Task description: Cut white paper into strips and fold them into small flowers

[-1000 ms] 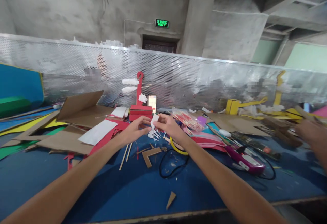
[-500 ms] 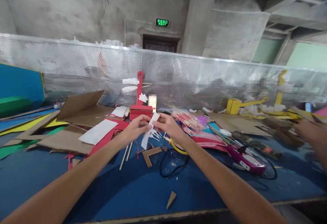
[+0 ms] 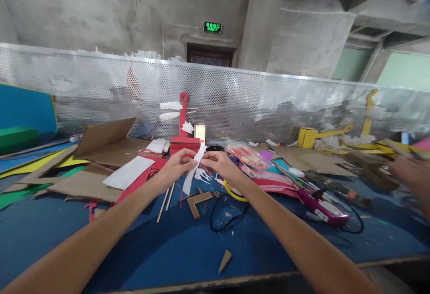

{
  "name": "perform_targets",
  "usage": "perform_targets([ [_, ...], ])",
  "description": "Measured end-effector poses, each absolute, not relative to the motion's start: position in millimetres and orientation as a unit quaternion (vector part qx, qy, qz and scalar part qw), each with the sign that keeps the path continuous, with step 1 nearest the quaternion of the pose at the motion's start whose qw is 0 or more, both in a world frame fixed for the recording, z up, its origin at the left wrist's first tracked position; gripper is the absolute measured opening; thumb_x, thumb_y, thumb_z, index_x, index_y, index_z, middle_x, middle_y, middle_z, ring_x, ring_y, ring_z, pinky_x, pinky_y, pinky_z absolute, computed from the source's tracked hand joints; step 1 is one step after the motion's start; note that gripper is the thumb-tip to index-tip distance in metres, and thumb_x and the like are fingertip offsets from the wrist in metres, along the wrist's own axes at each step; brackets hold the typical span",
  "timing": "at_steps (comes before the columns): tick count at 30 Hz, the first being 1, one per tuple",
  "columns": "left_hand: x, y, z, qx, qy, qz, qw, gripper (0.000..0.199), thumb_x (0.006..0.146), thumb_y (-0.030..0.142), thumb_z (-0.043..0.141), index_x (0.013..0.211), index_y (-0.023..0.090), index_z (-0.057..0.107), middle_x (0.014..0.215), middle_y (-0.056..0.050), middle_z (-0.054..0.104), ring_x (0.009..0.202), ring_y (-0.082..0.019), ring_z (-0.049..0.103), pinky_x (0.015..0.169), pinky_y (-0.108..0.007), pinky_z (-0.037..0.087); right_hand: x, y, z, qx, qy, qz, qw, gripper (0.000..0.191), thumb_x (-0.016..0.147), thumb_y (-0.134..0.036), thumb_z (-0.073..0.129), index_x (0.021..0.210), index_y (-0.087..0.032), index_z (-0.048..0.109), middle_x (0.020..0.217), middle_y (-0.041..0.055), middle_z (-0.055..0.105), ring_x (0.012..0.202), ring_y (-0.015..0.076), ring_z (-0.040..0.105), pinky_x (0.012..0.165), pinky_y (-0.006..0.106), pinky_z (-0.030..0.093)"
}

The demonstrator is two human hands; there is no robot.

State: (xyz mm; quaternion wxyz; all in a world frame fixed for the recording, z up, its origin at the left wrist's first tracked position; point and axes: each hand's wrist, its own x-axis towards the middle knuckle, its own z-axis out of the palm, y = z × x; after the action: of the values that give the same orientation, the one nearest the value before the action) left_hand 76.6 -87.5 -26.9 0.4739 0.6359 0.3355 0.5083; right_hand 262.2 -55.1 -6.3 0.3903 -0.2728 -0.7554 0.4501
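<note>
Between my two hands a narrow strip of white paper (image 3: 191,181) hangs above the table, slanting down to the left. The fingers of my left hand (image 3: 178,165) pinch it from the left near its upper part. From the other side, my right hand (image 3: 220,164) pinches it with thumb and fingers. Behind the hands stands a red cardboard box (image 3: 185,143) with a red hooked post (image 3: 183,117), which carries white paper rolls (image 3: 170,105). Small white plastic pieces (image 3: 203,176) lie just beneath the strip.
Cardboard sheets (image 3: 104,144) and a white paper sheet (image 3: 129,172) lie left. Thin sticks (image 3: 163,205) and an L-shaped cardboard piece (image 3: 196,204) are in front. A purple tool (image 3: 324,209) with a black cable lies right. Another person's hand (image 3: 408,173) is at far right.
The white strip has shifted slightly left and down, and its lower end hangs further left. Both hands keep their pinch. The other person's hand at far right has moved slightly.
</note>
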Motion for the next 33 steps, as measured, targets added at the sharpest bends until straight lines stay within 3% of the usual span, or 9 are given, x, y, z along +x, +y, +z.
perform_targets([
  [25, 78.0, -89.3, -25.3, 0.644, 0.343, 0.502, 0.466, 0.028, 0.082, 0.037, 0.061, 0.102, 0.02, 0.05, 0.073, 0.003, 0.056, 0.063, -0.01, 0.053, 0.062, -0.024, 0.041, 261.7, -55.4, -4.7, -0.281, -0.773, 0.418, 0.387, 0.016, 0.075, -0.03, 0.063, 0.077, -0.014, 0.065, 0.067, 0.0012, 0.06, 0.052, 0.0081, 0.049, 0.045, 0.019, 0.039],
  [33, 78.1, -93.1, -18.2, 0.756, 0.387, 0.474, 0.233, 0.021, 0.085, 0.038, 0.054, 0.081, 0.017, 0.054, 0.078, -0.001, 0.057, 0.071, -0.014, 0.053, 0.065, -0.026, 0.042, 261.7, -53.6, -7.1, -0.292, -0.773, 0.407, 0.389, 0.016, 0.074, -0.031, 0.064, 0.075, -0.015, 0.064, 0.066, 0.0019, 0.06, 0.051, 0.009, 0.05, 0.045, 0.02, 0.041],
])
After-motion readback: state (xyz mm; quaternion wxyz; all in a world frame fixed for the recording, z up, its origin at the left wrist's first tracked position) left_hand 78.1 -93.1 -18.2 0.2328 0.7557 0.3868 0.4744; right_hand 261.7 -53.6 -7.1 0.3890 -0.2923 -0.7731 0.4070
